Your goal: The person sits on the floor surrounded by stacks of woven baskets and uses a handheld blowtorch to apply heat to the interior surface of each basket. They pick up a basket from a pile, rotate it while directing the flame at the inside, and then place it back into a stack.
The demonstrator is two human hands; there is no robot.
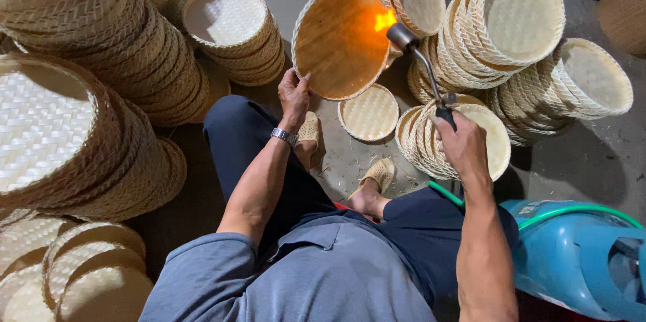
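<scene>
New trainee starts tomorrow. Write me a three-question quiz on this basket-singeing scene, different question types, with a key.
1. True or false: the left hand holds the round woven tray by its lower rim.
2. Which hand holds the gas torch?
A. the left hand
B. the right hand
C. both hands
3. Fill in: the flame plays on the tray's ____ face, which glows orange.

Key:
1. True.
2. B.
3. Inner. The green hose runs over the blue gas cylinder at the person's right; stacked baskets stand all around.
</scene>
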